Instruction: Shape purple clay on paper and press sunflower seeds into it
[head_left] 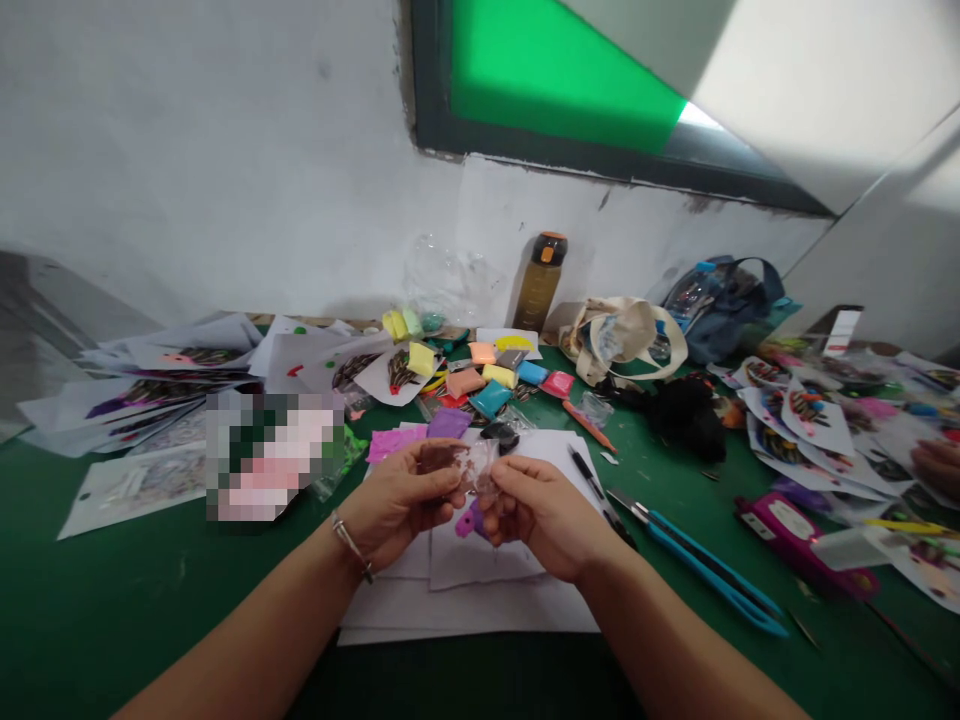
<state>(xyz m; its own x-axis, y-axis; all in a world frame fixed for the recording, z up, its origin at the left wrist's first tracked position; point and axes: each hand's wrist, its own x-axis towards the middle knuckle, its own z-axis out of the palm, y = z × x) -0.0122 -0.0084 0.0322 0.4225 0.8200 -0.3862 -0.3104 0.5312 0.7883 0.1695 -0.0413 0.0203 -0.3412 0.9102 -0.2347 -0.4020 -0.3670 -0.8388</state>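
My left hand [412,497], with a bracelet on its wrist, pinches one side of a small clear plastic bag [476,465]. On the bag's other side, the fingers of my right hand [536,508] are closed. Some whitish stuff shows through the plastic, but I cannot make out what it is. Both hands hover over a stack of white paper sheets [465,605]. Partly hidden beneath my fingers, a purple and pink shape [469,522] lies on the top sheet. Just behind the hands sits a black packet [500,436].
Several coloured clay packets [491,400] lie behind the paper. To the right are a black pen [592,475], a blue-handled pair of tweezers [705,565] and a magenta case [806,545]. A bottle [540,285] stands by the wall. Another person's hand [937,465] shows at the far right.
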